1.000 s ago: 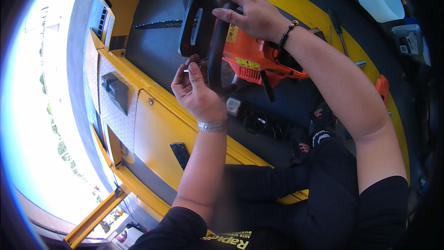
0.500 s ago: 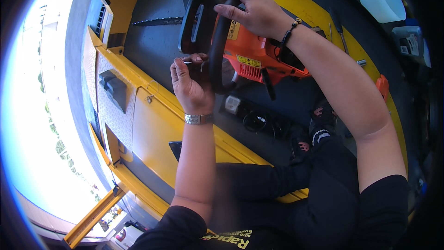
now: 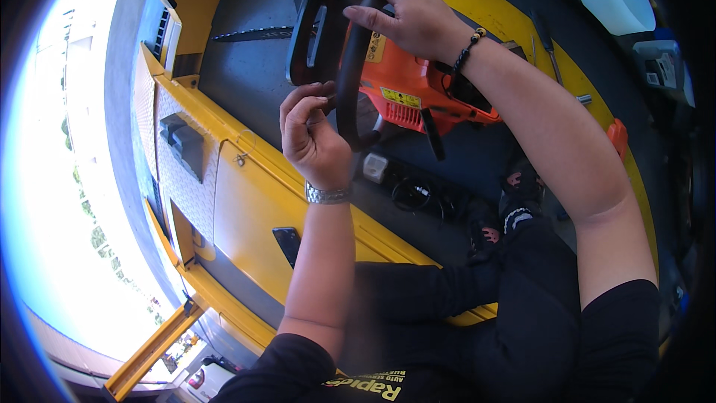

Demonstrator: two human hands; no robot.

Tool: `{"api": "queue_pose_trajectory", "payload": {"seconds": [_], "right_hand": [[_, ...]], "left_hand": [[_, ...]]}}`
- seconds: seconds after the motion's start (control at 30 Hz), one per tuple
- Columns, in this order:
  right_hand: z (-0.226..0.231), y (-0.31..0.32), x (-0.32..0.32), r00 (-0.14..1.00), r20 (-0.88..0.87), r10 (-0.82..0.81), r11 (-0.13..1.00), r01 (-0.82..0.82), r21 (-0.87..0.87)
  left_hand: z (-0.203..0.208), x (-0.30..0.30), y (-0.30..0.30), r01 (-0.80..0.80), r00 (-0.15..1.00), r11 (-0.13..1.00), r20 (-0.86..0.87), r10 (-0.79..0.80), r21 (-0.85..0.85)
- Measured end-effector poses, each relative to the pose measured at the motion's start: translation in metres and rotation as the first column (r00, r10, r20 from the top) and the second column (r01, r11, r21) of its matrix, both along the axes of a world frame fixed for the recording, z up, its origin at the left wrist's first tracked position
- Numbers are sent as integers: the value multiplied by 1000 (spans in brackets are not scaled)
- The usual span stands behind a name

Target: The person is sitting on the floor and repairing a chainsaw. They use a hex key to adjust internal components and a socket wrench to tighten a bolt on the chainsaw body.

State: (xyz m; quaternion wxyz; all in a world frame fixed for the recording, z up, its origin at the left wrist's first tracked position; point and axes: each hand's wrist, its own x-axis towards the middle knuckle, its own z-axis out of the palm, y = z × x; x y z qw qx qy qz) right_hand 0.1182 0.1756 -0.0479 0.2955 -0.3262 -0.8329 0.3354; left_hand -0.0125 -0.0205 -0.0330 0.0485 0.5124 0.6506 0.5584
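Seemingly to steady the orange chainsaw in front of the person's legs, the right hand wraps its black handle, while, apart from it, the left hand curls near the guard, its grip, if any, impossible to tell.

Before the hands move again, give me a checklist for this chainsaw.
1. Right hand gripping the dark loop handle of the chainsaw: ok, closed over its upper part.
2. Left hand apart from the toothed bar: ok, they do not touch.
3. Left hand free of small parts: cannot tell, its curled fingers hide what may be between them.
4. Gloves on: not ok, both hands are bare.
5. Phone apart from the chainsaw: ok, beside the left forearm.
6. Engine off: cannot tell.
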Motion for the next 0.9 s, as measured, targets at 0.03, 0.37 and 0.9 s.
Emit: {"api": "queue_pose_trajectory", "payload": {"seconds": [0.03, 0.37, 0.9], "right_hand": [[-1, 0, 0, 1000, -3, -7, 1000, 7, 1], [1, -3, 1, 1000, -17, -11, 1000, 11, -8], [1, -3, 0, 999, -28, -42, 999, 43, 21]], "left_hand": [[0, 3, 1, -7, 996, 1000, 94, 4, 26], [29, 47, 11, -329, 582, 943, 777, 240, -45], [6, -8, 0, 175, 389, 974, 899, -203, 144]]}}
